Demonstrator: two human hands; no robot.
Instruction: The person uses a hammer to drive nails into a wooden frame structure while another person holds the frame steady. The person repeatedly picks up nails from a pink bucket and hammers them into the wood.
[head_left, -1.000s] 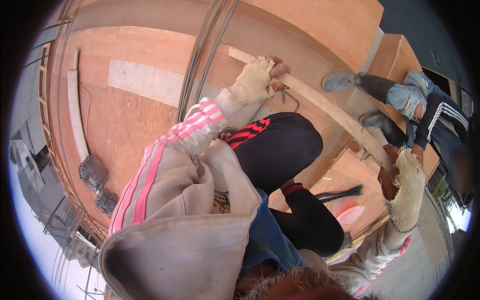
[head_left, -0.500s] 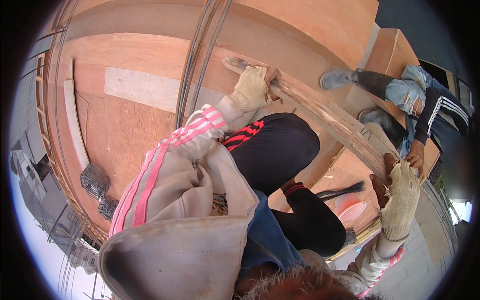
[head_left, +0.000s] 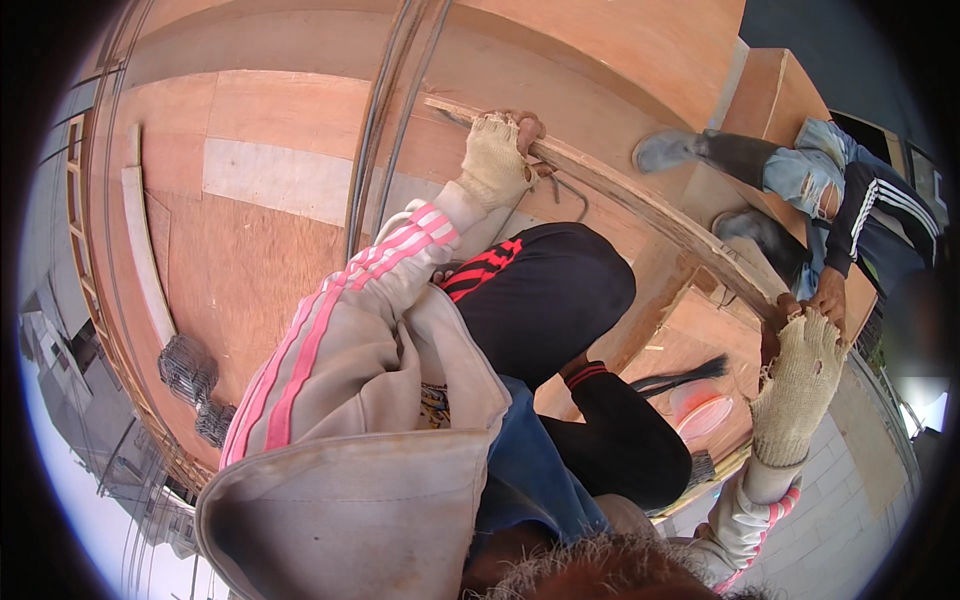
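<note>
A long wooden plank (head_left: 650, 200) with rough edges runs slantwise between my hands, its narrow side showing. My left hand (head_left: 500, 158), in a worn cream knit glove with bare fingertips, is closed round its far left part. Nearer the right end of the plank, my right hand (head_left: 798, 385) wears a matching glove and has its fingers closed on the wood. A co-worker's bare hand (head_left: 829, 297) is close beside my right fingers at that end; whether it grips the plank cannot be made out. Below the plank by my left hand, a bent metal rod (head_left: 570, 188) shows.
Plywood panels (head_left: 270, 240) form the surface around me. Long steel bars (head_left: 392, 120) cross it at the left. Beyond lie wire bundles (head_left: 188, 368) and a pale wood strip (head_left: 145, 250). The co-worker's boots (head_left: 755, 240) stand at right; a reddish round object (head_left: 702, 412) lies near my knee.
The plank has turned between my hands, from its broad face to a narrower side. My left hand has shifted slightly up and left, and the bent rod beneath has come into view.
</note>
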